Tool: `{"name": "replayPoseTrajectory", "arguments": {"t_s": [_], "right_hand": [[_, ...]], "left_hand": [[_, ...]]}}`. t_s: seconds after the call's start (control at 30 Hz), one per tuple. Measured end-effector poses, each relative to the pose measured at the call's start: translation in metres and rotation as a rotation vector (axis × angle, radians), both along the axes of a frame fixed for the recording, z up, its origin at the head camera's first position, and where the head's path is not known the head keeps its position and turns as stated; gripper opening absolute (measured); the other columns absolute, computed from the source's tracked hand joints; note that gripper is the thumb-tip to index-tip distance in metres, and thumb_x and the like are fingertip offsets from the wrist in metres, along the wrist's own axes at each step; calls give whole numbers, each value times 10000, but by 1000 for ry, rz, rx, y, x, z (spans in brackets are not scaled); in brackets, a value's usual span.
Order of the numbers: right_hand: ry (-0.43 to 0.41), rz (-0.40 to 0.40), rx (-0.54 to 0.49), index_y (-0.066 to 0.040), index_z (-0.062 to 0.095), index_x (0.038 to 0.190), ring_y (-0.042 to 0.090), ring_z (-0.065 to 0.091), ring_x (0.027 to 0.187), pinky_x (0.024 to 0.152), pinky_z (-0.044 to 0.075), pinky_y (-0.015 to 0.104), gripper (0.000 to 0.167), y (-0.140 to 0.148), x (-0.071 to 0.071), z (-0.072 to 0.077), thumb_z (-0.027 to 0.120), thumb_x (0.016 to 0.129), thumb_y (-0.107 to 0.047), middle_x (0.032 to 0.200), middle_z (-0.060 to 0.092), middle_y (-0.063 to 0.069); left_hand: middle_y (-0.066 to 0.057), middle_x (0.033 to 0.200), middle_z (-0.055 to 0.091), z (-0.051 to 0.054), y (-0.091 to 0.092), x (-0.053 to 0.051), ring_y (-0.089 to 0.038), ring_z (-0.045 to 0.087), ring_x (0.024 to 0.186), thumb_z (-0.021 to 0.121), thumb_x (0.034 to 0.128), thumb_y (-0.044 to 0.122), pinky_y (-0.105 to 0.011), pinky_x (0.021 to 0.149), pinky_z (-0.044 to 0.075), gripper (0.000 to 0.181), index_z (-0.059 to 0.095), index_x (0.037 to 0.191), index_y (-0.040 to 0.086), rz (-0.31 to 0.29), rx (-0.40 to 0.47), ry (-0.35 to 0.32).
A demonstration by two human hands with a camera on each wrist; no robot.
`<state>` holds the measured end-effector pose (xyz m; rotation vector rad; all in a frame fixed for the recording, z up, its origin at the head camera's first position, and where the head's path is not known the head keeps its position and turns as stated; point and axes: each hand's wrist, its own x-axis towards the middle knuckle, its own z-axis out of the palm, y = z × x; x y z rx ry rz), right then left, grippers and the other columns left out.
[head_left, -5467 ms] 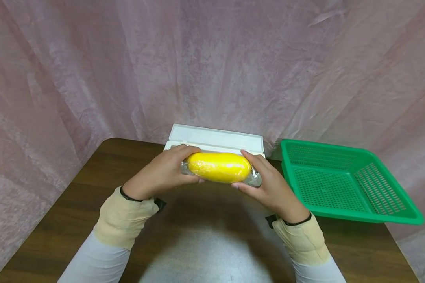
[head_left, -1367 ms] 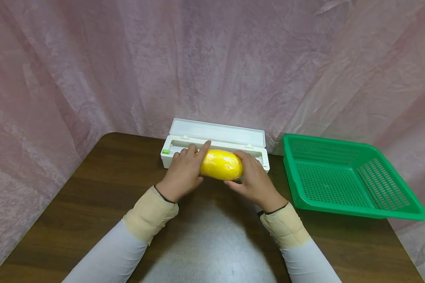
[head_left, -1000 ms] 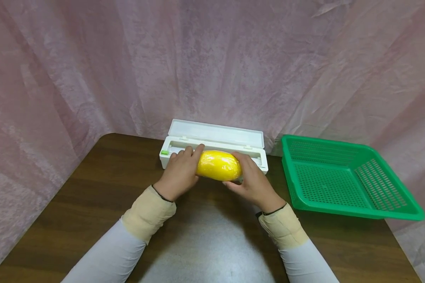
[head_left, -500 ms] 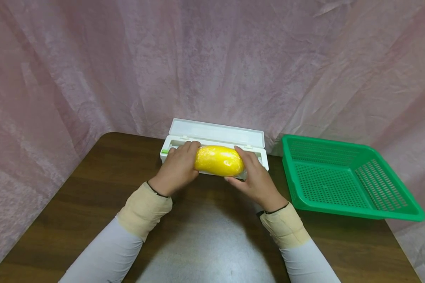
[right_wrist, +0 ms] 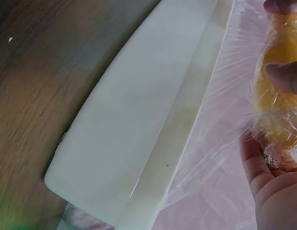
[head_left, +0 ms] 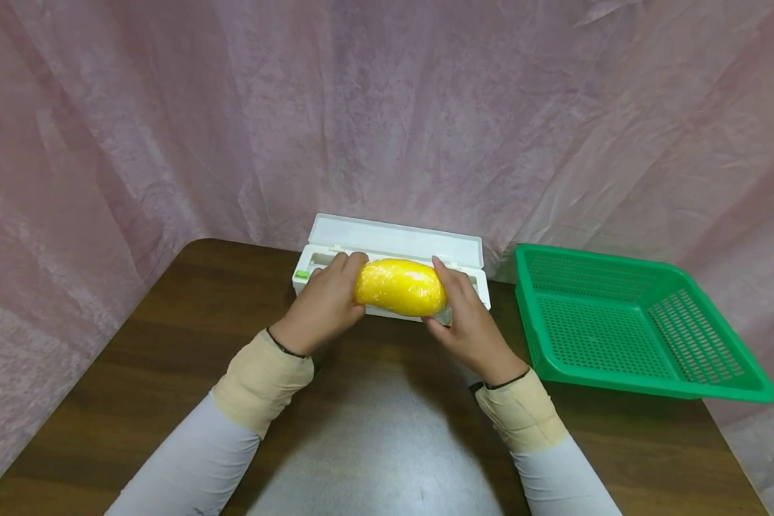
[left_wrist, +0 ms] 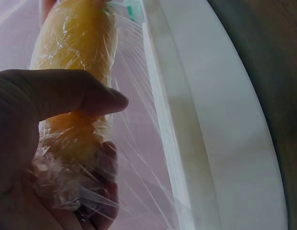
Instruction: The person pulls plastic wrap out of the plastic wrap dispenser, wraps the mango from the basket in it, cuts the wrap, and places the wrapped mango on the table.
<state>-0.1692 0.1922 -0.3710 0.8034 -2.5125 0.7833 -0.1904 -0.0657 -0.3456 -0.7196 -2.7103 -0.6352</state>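
Note:
A yellow oblong object [head_left: 400, 287] wrapped in clear film is held between both hands, in front of and above a long white box [head_left: 393, 311] with its lid raised. My left hand [head_left: 322, 304] grips its left end; in the left wrist view the thumb lies across the yellow object [left_wrist: 76, 43] and the fingers curl under bunched film [left_wrist: 66, 182]. Round the right end curls my right hand [head_left: 474, 326], with loose film at the palm. Film strands [right_wrist: 206, 143] stretch between the wrapped object and the white box [right_wrist: 119, 105] in the right wrist view.
A green perforated basket [head_left: 609, 390] stands on the wooden table [head_left: 187, 344] to the right of the box. A pink curtain [head_left: 387, 115] hangs behind the table. At the box's left end sits a small green piece [head_left: 302, 274].
Over the last second both hands have lifted the yellow object slightly up the view, and my left hand has regripped it. Earlier it was held wider, with film bunched at both ends.

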Motion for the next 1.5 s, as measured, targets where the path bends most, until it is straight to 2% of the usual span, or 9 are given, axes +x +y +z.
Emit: {"name": "replayPoseTrajectory", "arguments": {"t_s": [0.13, 0.27, 0.63, 0.87, 1.23, 1.5], "right_hand": [[-25, -27, -30, -45, 263, 1564, 352, 524, 1256, 1092, 450, 514, 959, 0, 0, 1, 827, 789, -29, 1389, 507, 229], [-15, -39, -72, -9, 326, 1502, 360, 536, 1235, 1085, 444, 523, 883, -1, -1, 2, 832, 779, -33, 1371, 530, 232], [42, -4, -131, -14, 374, 1479, 333, 515, 1264, 1097, 433, 483, 821, 1, -2, 3, 813, 786, 24, 1384, 517, 208], [83, -12, -114, -29, 371, 1491, 323, 516, 1248, 1080, 454, 485, 831, 1, -4, 8, 813, 789, 27, 1381, 511, 207], [50, 2, -69, -36, 379, 1490, 301, 527, 1253, 1095, 464, 445, 826, -3, -10, 18, 827, 796, -15, 1375, 512, 189], [87, 21, -45, -31, 397, 1486, 307, 541, 1215, 1057, 493, 455, 827, -3, -9, 29, 836, 786, -13, 1344, 538, 190]], "left_hand": [[-139, 1025, 556, -1, 0, 0, -280, 560, 912, 747, 742, 5, -452, 787, 483, 602, 478, 1280, 41, -11, 42, -5], [-149, 1054, 538, -1, -1, -1, -285, 552, 876, 748, 743, -35, -437, 787, 507, 647, 470, 1321, 52, -22, 86, -1], [-169, 1060, 522, 2, 1, -1, -309, 567, 853, 733, 751, -73, -442, 776, 517, 663, 457, 1341, 52, -26, 151, 33], [-166, 1044, 517, 2, 2, -2, -308, 570, 878, 726, 747, -82, -446, 787, 516, 660, 460, 1336, 54, -20, 176, 67], [-138, 1003, 536, 1, -3, 3, -304, 559, 887, 737, 753, -34, -420, 740, 415, 620, 496, 1314, 74, 55, 178, 92], [-142, 1053, 539, 6, -6, 5, -318, 570, 870, 768, 761, 1, -441, 771, 443, 641, 485, 1331, 81, 52, 196, 89]]}}
